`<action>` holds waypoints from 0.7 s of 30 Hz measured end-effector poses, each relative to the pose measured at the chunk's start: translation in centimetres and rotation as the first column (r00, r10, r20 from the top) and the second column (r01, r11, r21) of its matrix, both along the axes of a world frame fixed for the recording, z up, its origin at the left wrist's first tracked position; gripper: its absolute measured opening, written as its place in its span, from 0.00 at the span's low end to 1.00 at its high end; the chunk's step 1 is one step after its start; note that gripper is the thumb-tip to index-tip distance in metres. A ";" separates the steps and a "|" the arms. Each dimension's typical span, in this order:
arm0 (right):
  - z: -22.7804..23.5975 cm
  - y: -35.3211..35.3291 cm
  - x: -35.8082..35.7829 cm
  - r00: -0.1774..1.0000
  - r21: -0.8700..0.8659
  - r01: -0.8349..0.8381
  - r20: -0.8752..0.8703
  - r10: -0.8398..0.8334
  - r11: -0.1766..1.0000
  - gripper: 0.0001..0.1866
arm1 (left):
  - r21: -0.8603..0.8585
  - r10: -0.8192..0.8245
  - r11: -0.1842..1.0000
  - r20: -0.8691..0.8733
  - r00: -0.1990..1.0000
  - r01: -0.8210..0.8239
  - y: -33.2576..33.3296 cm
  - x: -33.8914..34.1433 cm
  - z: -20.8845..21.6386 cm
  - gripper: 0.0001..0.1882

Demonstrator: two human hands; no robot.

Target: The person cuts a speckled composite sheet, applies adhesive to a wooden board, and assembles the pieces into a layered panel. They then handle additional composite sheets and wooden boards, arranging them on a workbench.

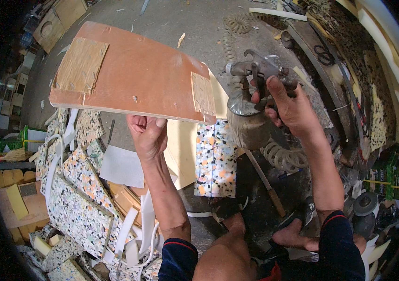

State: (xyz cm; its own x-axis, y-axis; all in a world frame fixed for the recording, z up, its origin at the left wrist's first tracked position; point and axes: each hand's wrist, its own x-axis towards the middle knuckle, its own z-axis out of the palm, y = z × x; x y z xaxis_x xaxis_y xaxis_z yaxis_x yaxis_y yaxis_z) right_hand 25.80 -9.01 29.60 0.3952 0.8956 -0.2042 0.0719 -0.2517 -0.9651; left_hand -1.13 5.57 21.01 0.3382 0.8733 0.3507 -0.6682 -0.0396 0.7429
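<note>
Reddish-brown, smooth and gently curved, the board [143, 77] has rounded corners and a pale edge. It lies just beyond the left grip [149, 131], which is clamped on its near edge. Two rough wood patches [80, 65] sit on its face – the larger to the left of that grip, the smaller to the right. The right grip [287, 100] is wrapped around a spray gun [258, 68] – speckled foam [214, 161] lies lower, between both grips.

A cluttered workshop: spray gun [266, 69], coiled hose [281, 156], speckled foam offcuts [79, 213].
</note>
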 end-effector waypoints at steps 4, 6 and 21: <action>-0.4 -0.5 0.1 0.997 0.029 -0.051 0.051 0.049 0.998 0.35 | -0.006 0.006 1.000 -0.015 1.000 -0.006 -0.2 -0.1 -0.4 0.35; -0.1 -1.5 0.3 0.997 0.073 -0.072 0.017 0.071 0.995 0.36 | -0.005 0.017 1.000 -0.032 0.999 -0.018 -0.2 -0.2 -0.6 0.35; -1.8 -5.3 0.9 0.997 -0.016 -0.025 0.077 0.026 1.000 0.31 | -0.001 0.019 1.000 0.001 1.000 -0.019 -0.3 0.1 -0.6 0.32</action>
State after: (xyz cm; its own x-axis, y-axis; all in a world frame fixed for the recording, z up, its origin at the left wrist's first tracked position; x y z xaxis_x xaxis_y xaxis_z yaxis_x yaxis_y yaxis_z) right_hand 26.73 -14.32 27.84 0.3874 0.9026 -0.1877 0.1524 -0.2635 -0.9525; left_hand -0.99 5.26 20.38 0.3211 0.8798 0.3505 -0.6684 -0.0517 0.7420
